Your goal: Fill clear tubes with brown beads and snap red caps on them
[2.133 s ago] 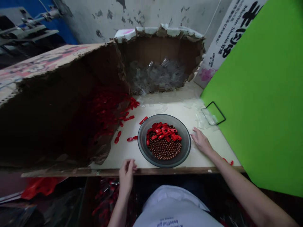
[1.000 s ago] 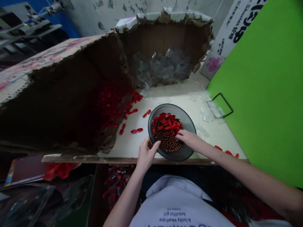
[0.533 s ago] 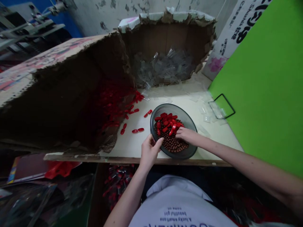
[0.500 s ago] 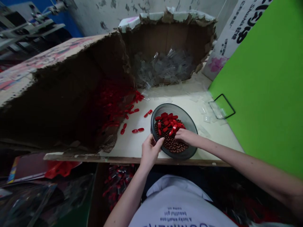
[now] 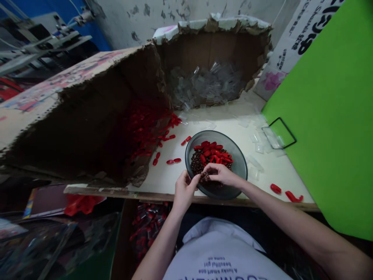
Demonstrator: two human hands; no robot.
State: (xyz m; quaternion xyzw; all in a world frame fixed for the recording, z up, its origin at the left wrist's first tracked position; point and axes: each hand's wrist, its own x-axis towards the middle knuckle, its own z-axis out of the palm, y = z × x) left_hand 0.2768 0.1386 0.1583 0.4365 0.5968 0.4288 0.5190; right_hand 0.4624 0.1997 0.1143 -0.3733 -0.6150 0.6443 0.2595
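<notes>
A dark grey bowl holds small round brown beads and glossy red plastic pieces. My left hand is closed at the bowl's near left rim, its thumb and forefinger pinched together. My right hand reaches over the bowl with its fingertips closed, almost meeting the left thumb. Brown beads show at the right fingertips, with a faint clear glint beside them. Exactly what the left fingers pinch is too small to make out.
A torn cardboard box on the left holds red pieces. Another box behind holds clear plastic pieces. On the right stand a green panel and a black wire frame. Loose red pieces lie near the table edge.
My right hand has moved left and toward me, out of the beads to beside my left thumb. The view has shifted slightly; red pieces at the right table edge now show.
</notes>
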